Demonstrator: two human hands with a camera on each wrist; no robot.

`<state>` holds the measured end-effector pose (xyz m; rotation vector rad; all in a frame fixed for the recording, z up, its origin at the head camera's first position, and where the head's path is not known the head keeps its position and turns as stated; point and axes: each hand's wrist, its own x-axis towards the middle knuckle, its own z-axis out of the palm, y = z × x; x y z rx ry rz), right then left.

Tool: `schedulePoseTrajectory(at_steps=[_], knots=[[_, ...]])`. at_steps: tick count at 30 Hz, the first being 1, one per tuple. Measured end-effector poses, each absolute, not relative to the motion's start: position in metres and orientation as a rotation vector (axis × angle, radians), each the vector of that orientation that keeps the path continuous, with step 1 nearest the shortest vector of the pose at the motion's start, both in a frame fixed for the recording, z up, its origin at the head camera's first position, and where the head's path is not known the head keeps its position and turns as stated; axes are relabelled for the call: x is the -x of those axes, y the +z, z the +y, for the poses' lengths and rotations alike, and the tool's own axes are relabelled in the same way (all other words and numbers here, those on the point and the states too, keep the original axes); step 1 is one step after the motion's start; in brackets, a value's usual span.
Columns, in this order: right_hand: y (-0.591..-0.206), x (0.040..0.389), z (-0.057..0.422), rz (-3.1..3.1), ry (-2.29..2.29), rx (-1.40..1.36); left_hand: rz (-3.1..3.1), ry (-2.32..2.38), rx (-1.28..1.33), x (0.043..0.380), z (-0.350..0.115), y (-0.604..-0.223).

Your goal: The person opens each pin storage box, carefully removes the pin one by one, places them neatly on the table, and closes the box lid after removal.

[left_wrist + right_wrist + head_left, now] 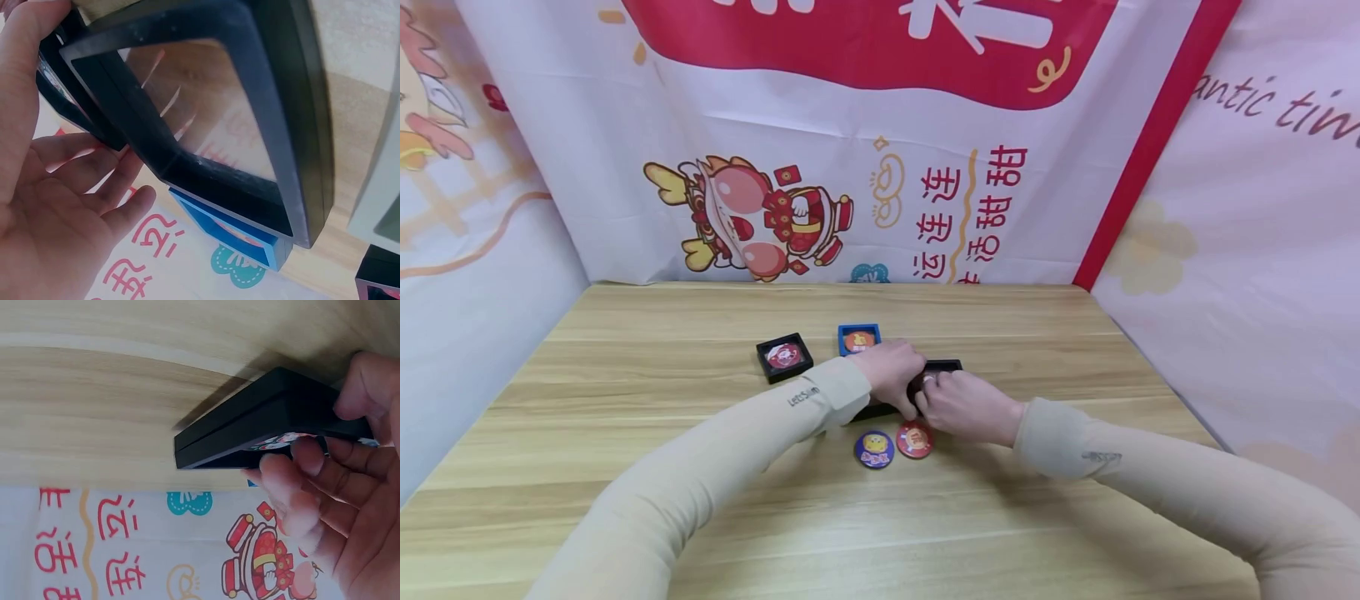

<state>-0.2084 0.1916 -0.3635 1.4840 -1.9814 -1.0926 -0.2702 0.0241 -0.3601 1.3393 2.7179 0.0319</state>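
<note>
Between both hands is a black display frame (943, 365) with a colourful badge (281, 441) inside. My left hand (891, 375) holds its left side, thumb at the near edge and fingers toward the far edge. From the other side my right hand (970, 407) pinches it between thumb and curled fingers; the right wrist view shows the frame tilted. Under the left wrist, partly hidden, lies another black frame (275, 119) with see-through film. Just in front of the hands lie a red round badge (915, 439) and a purple round badge (875, 449).
Behind the left hand stands a blue frame (859, 327) with an orange badge. Farther left, a black frame (767, 371) contains a red and white badge. The wooden table (625, 467) meets a printed cloth (850, 108) at its back edge.
</note>
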Motion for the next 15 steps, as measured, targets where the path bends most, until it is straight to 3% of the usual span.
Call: schedulePoseTrajectory(at_steps=[15], knots=[[-0.3685, 0.2072, 0.1983, -2.056, -0.980, -1.509, 2.715, 0.056, -1.331, 0.2676, 0.0216, -0.3600]])
